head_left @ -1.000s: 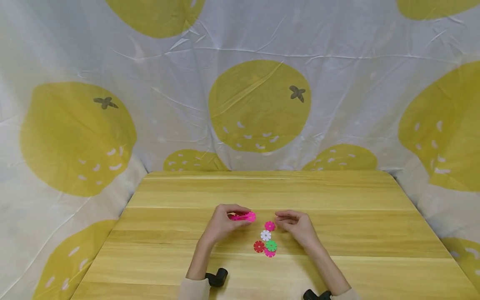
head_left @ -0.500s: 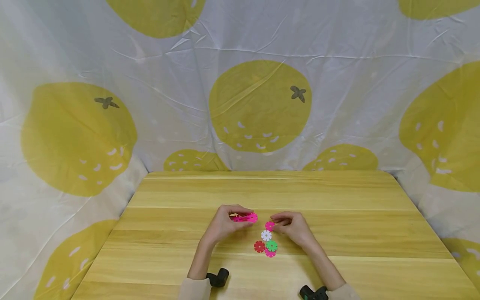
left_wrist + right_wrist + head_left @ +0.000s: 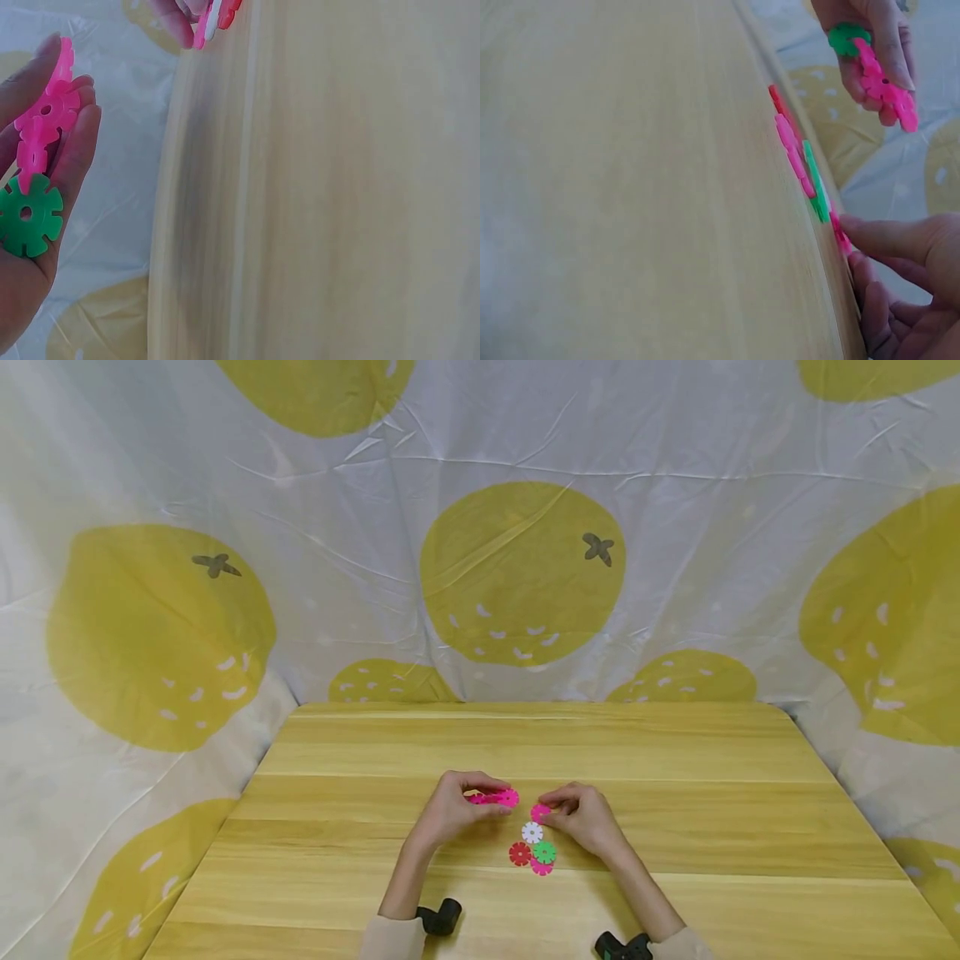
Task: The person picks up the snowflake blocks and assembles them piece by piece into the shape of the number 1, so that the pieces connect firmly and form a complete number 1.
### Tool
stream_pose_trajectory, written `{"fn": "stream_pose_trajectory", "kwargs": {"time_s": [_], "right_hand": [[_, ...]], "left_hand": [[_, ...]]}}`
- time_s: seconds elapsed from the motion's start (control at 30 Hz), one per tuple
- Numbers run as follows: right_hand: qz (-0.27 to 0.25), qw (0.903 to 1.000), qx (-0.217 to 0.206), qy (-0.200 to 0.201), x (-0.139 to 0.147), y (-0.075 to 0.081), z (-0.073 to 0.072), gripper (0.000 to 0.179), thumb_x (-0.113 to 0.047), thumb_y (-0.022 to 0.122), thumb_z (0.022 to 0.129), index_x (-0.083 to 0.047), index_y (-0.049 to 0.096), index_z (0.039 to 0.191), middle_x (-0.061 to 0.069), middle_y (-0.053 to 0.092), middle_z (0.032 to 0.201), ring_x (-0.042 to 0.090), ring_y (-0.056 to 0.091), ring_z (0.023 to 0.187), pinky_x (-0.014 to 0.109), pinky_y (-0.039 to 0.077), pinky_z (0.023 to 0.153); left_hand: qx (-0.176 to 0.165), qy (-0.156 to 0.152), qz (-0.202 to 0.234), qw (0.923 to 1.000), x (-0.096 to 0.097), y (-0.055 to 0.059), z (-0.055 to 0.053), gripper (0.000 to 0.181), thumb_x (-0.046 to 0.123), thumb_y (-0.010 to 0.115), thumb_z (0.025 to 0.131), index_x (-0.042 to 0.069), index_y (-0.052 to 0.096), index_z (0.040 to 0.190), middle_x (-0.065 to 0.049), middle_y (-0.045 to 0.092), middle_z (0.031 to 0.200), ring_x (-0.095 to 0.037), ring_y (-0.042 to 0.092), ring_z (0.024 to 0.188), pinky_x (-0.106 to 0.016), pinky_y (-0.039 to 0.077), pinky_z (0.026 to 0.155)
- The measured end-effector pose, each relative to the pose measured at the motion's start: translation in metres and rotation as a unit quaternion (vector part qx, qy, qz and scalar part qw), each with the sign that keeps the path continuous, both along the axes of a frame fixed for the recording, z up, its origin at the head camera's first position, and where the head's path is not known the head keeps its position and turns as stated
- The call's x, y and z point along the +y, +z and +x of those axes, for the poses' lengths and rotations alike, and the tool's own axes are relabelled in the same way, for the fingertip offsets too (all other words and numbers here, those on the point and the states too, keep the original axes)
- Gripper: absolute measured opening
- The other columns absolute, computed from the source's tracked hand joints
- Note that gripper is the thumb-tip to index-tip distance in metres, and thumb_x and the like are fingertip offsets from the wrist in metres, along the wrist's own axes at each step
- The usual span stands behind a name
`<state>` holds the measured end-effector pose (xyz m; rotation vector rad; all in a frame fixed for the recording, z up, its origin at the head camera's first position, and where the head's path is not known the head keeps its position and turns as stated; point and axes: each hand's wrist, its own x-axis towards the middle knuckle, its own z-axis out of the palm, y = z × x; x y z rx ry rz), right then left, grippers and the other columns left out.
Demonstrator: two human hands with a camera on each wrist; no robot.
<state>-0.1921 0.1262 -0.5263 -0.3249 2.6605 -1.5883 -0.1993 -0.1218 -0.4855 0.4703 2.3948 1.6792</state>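
My left hand [image 3: 450,810] grips a chain of notched plastic discs above the table. Several pink discs [image 3: 66,107] are slotted together, with a green disc [image 3: 43,225] at the palm end in the left wrist view. My right hand [image 3: 588,821] has its thumb and fingertips at the edges of a loose pink disc [image 3: 537,812], pinching it at the table surface. Just nearer to me lies a white disc [image 3: 532,839]. Beyond that are a red disc [image 3: 515,855] and a green disc [image 3: 545,847], which partly covers another pink disc [image 3: 542,871].
The wooden table [image 3: 337,852] has rounded far corners. A pale cloth [image 3: 345,577] printed with yellow lemons hangs behind and beside it. Black wrist cameras [image 3: 446,917] sit at both wrists, close over the table's near part.
My right hand has moved left from beside the loose pink disc and taken its edge between thumb and fingers. The left hand has drifted slightly right, still holding the chain.
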Motion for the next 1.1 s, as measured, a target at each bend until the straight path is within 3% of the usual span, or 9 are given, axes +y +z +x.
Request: {"fn": "stream_pose_trajectory", "kwargs": {"time_s": [0.43, 0.77, 1.0, 1.1], "right_hand": [[0.025, 0.9993, 0.022, 0.017, 0.0, -0.001, 0.0, 0.019, -0.003, 0.085, 0.082, -0.005, 0.081, 0.1, 0.007, 0.07, 0.091, 0.002, 0.055, 0.069, 0.018, 0.048, 0.063], [-0.015, 0.9986, -0.042, -0.03, 0.004, 0.001, 0.0, 0.02, 0.0, 0.085, 0.082, -0.003, 0.07, 0.095, 0.005, 0.069, 0.084, 0.008, 0.058, 0.073, 0.018, 0.05, 0.068], [-0.018, 0.9991, -0.038, 0.003, 0.01, -0.001, 0.0, 0.01, -0.008, 0.078, 0.091, -0.006, 0.073, 0.1, 0.006, 0.07, 0.087, 0.007, 0.059, 0.074, 0.018, 0.05, 0.066], [-0.051, 0.9974, -0.049, 0.014, 0.014, 0.0, 0.0, 0.009, -0.009, 0.073, 0.096, -0.002, 0.072, 0.102, 0.012, 0.075, 0.094, 0.012, 0.067, 0.077, 0.021, 0.056, 0.067]], "left_hand": [[0.005, -0.009, -0.009, 0.9999, 0.001, 0.0, 0.002, 0.025, 0.024, 0.087, 0.086, 0.015, 0.082, 0.109, -0.006, 0.079, 0.109, -0.02, 0.069, 0.104, -0.024, 0.057, 0.082], [0.0, -0.012, -0.017, 0.9998, 0.002, 0.001, 0.003, 0.026, 0.024, 0.086, 0.087, 0.015, 0.081, 0.111, -0.005, 0.079, 0.111, -0.018, 0.07, 0.105, -0.023, 0.057, 0.084], [-0.005, -0.015, -0.021, 0.9996, 0.004, 0.001, 0.005, 0.025, 0.022, 0.086, 0.087, 0.015, 0.081, 0.11, -0.004, 0.079, 0.109, -0.016, 0.07, 0.102, -0.022, 0.058, 0.082], [-0.005, -0.021, -0.019, 0.9996, 0.005, 0.002, 0.005, 0.024, 0.021, 0.086, 0.087, 0.015, 0.081, 0.109, -0.004, 0.079, 0.108, -0.015, 0.07, 0.1, -0.021, 0.058, 0.082]]}}
